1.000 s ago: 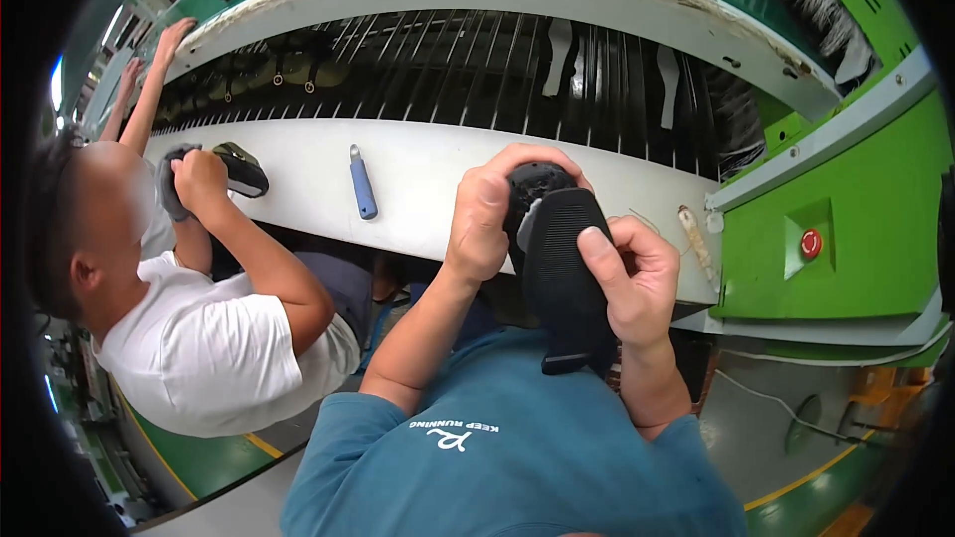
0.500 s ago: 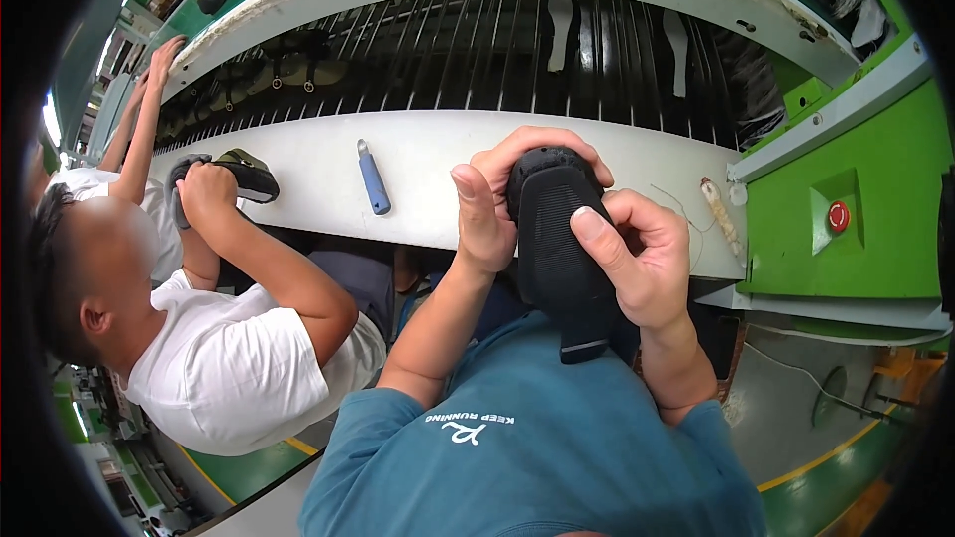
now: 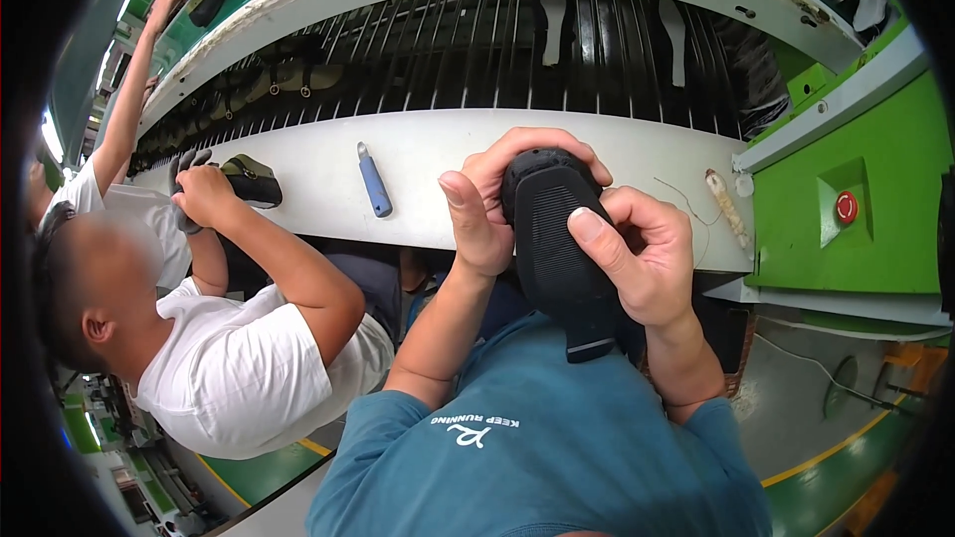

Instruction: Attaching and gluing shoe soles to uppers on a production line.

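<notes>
A black shoe (image 3: 560,239) is held in front of my chest, its ribbed sole facing up. At its far end my left hand (image 3: 484,201) curls round the dark upper, fingers over the top and thumb sticking up at the side. My right hand (image 3: 647,254) grips the shoe from the right side, the thumb pressed flat on the sole. The near end narrows toward my teal shirt. A knife-like tool with a blue handle (image 3: 375,186) lies on the white ledge (image 3: 428,154), left of my hands.
Beyond the ledge runs a conveyor of dark rods (image 3: 477,60) carrying shoe parts. A green machine housing (image 3: 796,229) with a red button (image 3: 846,207) stands at right. A tape-wrapped stick (image 3: 729,207) lies nearby. On the left, a co-worker (image 3: 249,358) handles an olive-black shoe (image 3: 252,181).
My hands and the black shoe stay nearly in place. Further left, another person's arm has reached higher toward the upper shelf. The view has shifted slightly.
</notes>
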`<state>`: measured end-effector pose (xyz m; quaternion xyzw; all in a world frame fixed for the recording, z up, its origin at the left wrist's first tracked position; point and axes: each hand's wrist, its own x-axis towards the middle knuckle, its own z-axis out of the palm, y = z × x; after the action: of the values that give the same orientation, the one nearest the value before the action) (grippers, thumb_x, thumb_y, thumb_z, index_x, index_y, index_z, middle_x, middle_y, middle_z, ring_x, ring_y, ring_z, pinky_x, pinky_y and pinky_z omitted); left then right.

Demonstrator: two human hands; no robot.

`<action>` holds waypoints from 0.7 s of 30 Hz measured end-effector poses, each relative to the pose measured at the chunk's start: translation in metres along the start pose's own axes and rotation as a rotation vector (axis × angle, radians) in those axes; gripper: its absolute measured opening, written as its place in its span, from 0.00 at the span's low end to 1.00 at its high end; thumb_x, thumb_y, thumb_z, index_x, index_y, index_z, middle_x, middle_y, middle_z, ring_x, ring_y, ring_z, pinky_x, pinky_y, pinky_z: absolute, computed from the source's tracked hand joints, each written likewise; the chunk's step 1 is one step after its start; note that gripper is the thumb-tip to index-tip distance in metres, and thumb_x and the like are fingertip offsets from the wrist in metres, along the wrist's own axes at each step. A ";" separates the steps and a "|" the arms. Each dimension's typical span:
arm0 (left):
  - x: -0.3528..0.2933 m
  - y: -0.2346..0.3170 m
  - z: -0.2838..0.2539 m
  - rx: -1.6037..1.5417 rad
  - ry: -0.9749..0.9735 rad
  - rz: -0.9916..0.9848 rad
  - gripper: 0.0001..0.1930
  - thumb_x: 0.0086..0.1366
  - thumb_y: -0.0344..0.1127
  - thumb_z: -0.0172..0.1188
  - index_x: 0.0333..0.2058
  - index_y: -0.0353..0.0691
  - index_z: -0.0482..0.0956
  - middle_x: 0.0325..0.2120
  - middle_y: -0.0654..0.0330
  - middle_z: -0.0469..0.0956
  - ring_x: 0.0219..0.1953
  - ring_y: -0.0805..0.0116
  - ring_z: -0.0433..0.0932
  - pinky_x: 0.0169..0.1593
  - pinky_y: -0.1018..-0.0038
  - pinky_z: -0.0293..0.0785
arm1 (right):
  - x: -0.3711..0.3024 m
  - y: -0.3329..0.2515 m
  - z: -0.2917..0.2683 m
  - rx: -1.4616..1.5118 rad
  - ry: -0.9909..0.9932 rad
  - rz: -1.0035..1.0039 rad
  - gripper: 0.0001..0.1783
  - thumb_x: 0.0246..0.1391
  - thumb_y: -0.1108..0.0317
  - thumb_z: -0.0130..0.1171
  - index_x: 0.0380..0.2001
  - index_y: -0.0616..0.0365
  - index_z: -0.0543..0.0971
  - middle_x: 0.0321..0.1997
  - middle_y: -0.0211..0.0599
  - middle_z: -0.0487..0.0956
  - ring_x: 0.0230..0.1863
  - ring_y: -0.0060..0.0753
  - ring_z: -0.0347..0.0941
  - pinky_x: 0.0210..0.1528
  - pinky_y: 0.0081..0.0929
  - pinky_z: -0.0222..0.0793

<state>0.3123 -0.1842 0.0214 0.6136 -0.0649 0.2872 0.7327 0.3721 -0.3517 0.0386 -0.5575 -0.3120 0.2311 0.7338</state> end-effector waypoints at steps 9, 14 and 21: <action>-0.002 -0.002 0.001 -0.014 -0.012 -0.003 0.60 0.70 0.87 0.26 0.47 0.23 0.79 0.38 0.37 0.85 0.42 0.49 0.87 0.51 0.57 0.85 | 0.001 0.004 -0.008 -0.075 -0.070 -0.134 0.14 0.67 0.66 0.71 0.27 0.59 0.83 0.23 0.23 0.82 0.23 0.10 0.71 0.25 0.15 0.63; -0.004 -0.003 0.003 0.002 -0.009 0.011 0.60 0.71 0.86 0.25 0.47 0.23 0.79 0.38 0.37 0.85 0.42 0.49 0.87 0.51 0.57 0.85 | -0.002 0.003 -0.006 -0.036 -0.026 -0.047 0.14 0.67 0.66 0.71 0.27 0.59 0.83 0.24 0.23 0.82 0.24 0.10 0.71 0.26 0.15 0.63; -0.007 -0.005 0.005 -0.031 -0.006 0.069 0.54 0.75 0.80 0.25 0.49 0.28 0.82 0.36 0.44 0.87 0.40 0.55 0.88 0.49 0.61 0.85 | -0.006 0.002 -0.005 -0.048 -0.031 -0.048 0.14 0.67 0.65 0.71 0.27 0.59 0.83 0.23 0.23 0.82 0.24 0.10 0.71 0.26 0.15 0.64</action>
<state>0.3106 -0.1917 0.0148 0.6005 -0.0926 0.3093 0.7316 0.3718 -0.3584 0.0350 -0.5637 -0.3422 0.2146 0.7205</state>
